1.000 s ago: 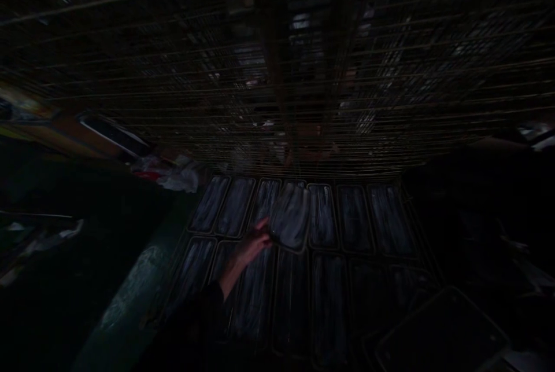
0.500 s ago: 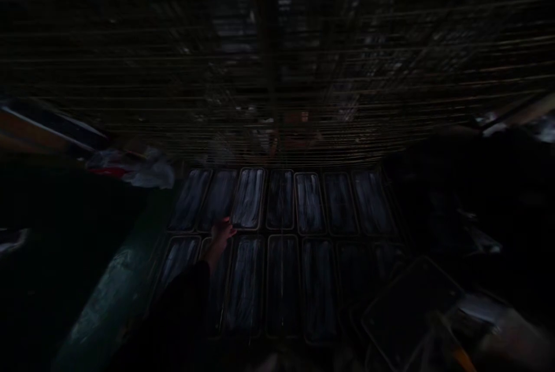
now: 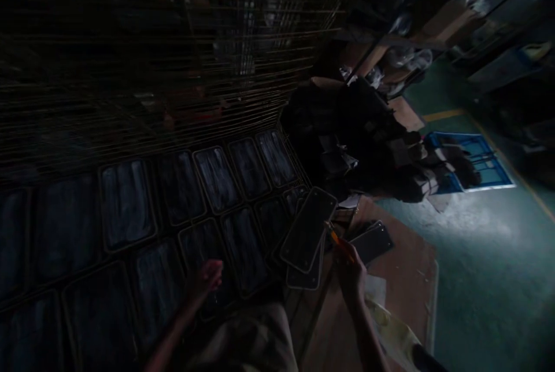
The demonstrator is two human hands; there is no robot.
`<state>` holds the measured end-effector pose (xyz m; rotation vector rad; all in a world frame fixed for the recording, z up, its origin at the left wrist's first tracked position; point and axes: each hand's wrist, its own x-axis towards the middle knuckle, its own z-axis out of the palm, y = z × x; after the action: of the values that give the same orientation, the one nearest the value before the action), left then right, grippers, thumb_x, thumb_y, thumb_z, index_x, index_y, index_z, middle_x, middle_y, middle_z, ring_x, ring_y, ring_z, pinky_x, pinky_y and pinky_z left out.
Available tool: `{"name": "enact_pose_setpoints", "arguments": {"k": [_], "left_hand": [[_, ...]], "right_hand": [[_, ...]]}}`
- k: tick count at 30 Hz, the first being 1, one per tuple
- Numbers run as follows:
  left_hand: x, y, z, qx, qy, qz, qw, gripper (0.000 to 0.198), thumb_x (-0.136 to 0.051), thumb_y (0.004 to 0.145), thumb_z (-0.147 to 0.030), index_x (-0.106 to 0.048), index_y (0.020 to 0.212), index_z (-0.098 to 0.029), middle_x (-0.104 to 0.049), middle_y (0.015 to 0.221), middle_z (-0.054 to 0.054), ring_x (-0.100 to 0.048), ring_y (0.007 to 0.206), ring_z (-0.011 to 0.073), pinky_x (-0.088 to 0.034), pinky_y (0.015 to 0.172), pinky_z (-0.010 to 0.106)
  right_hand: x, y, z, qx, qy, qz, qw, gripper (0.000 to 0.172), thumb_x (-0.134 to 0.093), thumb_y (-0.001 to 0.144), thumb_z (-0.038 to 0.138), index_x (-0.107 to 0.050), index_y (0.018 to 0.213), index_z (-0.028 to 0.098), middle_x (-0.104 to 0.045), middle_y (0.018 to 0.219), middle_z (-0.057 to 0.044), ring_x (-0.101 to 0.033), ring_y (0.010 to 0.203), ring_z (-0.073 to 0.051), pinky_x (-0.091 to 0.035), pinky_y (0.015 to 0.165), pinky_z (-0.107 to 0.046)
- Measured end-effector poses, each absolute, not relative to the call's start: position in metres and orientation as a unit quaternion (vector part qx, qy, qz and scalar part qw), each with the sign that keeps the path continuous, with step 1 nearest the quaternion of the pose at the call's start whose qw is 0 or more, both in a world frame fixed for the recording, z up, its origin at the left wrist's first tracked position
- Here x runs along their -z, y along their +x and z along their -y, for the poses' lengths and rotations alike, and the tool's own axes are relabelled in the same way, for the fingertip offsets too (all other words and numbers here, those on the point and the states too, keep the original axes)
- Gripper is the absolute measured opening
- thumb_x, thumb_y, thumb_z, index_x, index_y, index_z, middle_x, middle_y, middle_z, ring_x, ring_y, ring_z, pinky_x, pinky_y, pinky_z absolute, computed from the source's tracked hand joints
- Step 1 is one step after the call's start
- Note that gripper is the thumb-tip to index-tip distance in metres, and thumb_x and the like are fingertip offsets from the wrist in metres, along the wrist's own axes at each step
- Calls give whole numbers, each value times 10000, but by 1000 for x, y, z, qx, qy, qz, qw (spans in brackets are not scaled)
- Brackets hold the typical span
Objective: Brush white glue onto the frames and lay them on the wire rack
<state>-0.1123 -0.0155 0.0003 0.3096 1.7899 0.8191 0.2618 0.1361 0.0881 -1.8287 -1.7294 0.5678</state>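
My left hand [image 3: 210, 276] hovers over the near row of dark panels, its fingers curled in and nothing visible in them. In my right hand [image 3: 352, 271] is a thin tool with an orange handle [image 3: 337, 238]; its tip is too dark to make out. The tip points at a loose dark rectangular plate [image 3: 309, 228] with rounded corners and small holes or studs near them. That plate lies tilted on another similar plate [image 3: 306, 278]. Whitish streaks cover the laid-out panels [image 3: 215, 178], which have pale rims and stand in two rows.
A wire mesh wall [image 3: 195, 65] rises behind the panels. More dark plates [image 3: 370, 243] lie on a brown board [image 3: 403, 233] at my right. Beyond are dark piled bundles [image 3: 347, 123], a blue crate [image 3: 485, 161] and green floor [image 3: 485, 262]. The light is very dim.
My view has swung to the right, bringing the board, crate and floor into sight. My left hand has drawn back from the far row, and my right hand now shows clearly with the orange-handled tool.
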Motion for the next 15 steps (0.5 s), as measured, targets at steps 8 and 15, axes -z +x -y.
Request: {"name": "enact_pose_setpoints", "arguments": {"k": [8,15], "left_hand": [[9,51,-61,-307,315,-740,509,244,-674,689,-387,-586,826,-206,-473,545,-56,-533,525,129,-395,504,218],[12,63,-77,-283,299,-755,510,238,-621,765,-383,-466,686,-220,-475,509,-61,-502,435,107,-318,436,193]], "right_hand": [[-94,270,-211,-139,-634,741,170,326,-424,917,260,-588,1199,239,-640,1034,-39,-612,762,-141,-409,577,-210],[-78,274,-221,-115,-606,783,82,304,-418,910,184,-581,1165,219,-625,952,-44,-566,711,-151,-343,563,-238]]}}
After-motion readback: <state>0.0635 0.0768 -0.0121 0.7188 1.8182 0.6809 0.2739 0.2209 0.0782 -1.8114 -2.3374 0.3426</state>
